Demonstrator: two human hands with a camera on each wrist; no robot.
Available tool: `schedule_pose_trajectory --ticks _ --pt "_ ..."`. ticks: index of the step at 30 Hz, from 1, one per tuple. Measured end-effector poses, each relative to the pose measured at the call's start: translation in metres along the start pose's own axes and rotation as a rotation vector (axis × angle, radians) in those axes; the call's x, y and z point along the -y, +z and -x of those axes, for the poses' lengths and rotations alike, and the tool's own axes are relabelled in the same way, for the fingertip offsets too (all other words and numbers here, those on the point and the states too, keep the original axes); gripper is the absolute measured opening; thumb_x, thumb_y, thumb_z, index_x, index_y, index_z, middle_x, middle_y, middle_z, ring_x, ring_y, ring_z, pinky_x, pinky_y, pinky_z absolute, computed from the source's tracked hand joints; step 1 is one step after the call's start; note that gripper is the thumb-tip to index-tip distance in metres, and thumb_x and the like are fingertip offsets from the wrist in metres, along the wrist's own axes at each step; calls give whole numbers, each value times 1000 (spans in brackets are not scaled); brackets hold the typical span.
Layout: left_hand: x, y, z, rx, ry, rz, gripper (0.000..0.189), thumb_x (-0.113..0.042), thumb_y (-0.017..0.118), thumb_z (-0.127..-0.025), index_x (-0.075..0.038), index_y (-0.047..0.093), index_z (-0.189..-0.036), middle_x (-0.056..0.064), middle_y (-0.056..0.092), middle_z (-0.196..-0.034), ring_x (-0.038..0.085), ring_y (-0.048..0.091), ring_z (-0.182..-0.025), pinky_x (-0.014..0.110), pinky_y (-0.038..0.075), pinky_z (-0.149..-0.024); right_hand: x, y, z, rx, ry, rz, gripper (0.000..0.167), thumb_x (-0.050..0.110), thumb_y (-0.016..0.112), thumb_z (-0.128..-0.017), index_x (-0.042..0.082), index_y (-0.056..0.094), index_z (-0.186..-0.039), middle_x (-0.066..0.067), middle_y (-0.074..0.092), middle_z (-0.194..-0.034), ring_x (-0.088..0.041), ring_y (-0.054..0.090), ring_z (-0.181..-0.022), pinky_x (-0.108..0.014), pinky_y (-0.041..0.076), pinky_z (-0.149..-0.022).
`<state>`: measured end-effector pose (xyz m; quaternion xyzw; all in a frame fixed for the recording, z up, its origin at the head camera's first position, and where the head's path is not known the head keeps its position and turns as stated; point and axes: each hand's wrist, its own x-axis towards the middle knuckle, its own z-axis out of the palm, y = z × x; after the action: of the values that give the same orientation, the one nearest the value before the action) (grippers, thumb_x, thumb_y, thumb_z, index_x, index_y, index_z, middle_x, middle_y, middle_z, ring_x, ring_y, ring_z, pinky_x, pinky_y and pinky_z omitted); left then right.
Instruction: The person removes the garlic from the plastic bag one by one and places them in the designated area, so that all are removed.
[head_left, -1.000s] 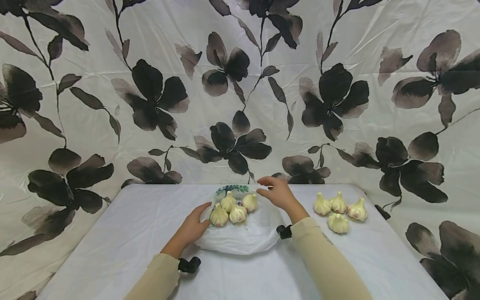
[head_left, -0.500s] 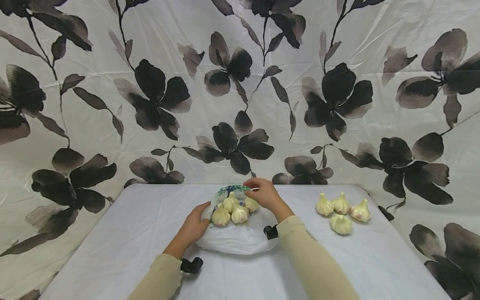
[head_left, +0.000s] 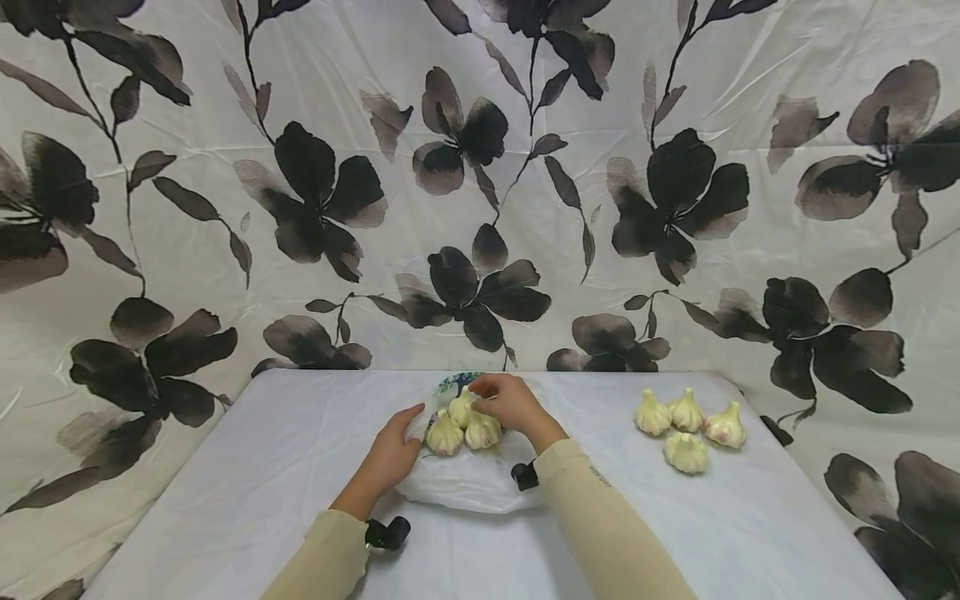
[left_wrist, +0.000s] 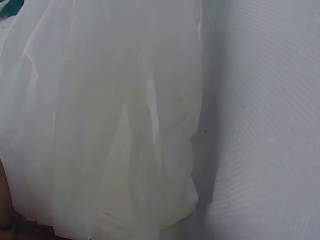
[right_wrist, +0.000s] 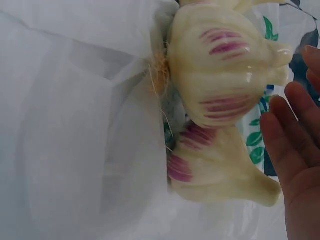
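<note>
A white translucent plastic bag (head_left: 480, 492) with a green and blue leaf print lies in the middle of the table. On it in the head view are garlic bulbs, among them a left bulb (head_left: 444, 435), a front bulb (head_left: 482, 430) and a back bulb (head_left: 461, 407). My left hand (head_left: 386, 460) holds the bag's left side between thumb and fingers. Over the bulbs reaches my right hand (head_left: 512, 407), hiding the bulb at the right. Its straight fingers (right_wrist: 285, 140) are beside the stem of a purple-streaked bulb (right_wrist: 220, 65) in the right wrist view, slightly apart from it.
At the right of the white-covered table (head_left: 285, 467) stands a group of several more garlic bulbs (head_left: 686, 452). Behind the table hangs a floral cloth (head_left: 480, 192). The bag's creased side (left_wrist: 110, 110) fills most of the left wrist view.
My right hand has moved left and nearer me, from the bag's back right edge to over the bulbs. My left hand stays at the bag's left side.
</note>
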<state>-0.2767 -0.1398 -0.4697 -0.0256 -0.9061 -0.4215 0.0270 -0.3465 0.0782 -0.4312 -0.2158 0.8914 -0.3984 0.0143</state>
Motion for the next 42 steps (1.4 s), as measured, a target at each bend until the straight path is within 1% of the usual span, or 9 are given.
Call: schedule_pose_trajectory --ticks 4,7,10,12,17,25,32,38,42 --pt "-1 1 0 -3 0 10 60 -1 44 -89 -6 36 -149 21 36 -153 41 29 -144 58 25 -116 -1 4 0 38 -7 9 28 18 71 -86 12 70 -113 -5 70 -107 -20 64 -101 -37 52 -89" --pt "-2 2 0 -8 7 14 60 -1 44 -89 -6 37 -148 21 36 -152 41 30 -143 58 25 -116 1 6 2 54 -59 35 26 15 70 -85 10 70 -110 -3 70 -102 -16 64 -94 -33 53 -84" --pt "-2 3 1 -11 9 13 60 0 44 -88 -5 37 -148 22 37 -152 42 30 -143 58 26 -116 4 7 5 59 -89 53 23 13 69 -85 9 70 -107 -2 70 -98 -12 63 -89 -31 53 -82" --pt "-2 3 1 -11 10 9 60 -1 44 -89 -5 37 -148 22 37 -152 42 30 -143 58 26 -116 5 7 6 56 -94 67 21 11 69 -85 8 70 -106 -3 69 -97 -13 62 -88 -31 52 -82" --pt "-2 2 1 -6 9 0 60 -1 44 -89 -6 36 -149 21 36 -152 41 29 -143 58 25 -116 5 5 6 44 -70 104 20 12 70 -85 10 71 -105 -2 70 -98 -15 63 -91 -32 52 -84" --pt "0 2 -1 -4 15 -2 61 -2 43 -89 -6 36 -149 21 36 -152 41 29 -143 58 25 -116 11 -9 11 28 -78 111 24 14 68 -87 8 70 -110 -3 72 -104 -17 65 -98 -34 52 -89" --pt "0 2 -1 -10 1 4 61 -1 44 -88 -6 37 -149 21 36 -153 41 29 -144 58 25 -116 13 -23 21 -1 -118 123 17 16 68 -88 11 70 -105 -1 72 -98 -14 66 -92 -33 54 -83" --pt "-1 2 -1 -2 -11 9 61 -1 43 -88 -7 36 -149 21 34 -153 41 28 -144 58 24 -116 16 -37 29 -23 -102 113 14 17 68 -89 17 69 -104 1 71 -99 -13 67 -92 -31 55 -82" --pt "-2 3 -1 -2 -21 19 61 -1 43 -89 -7 36 -149 21 34 -154 41 28 -144 58 24 -116 14 -46 35 -43 -99 108 14 18 68 -90 18 69 -104 1 72 -99 -13 68 -93 -31 56 -82"
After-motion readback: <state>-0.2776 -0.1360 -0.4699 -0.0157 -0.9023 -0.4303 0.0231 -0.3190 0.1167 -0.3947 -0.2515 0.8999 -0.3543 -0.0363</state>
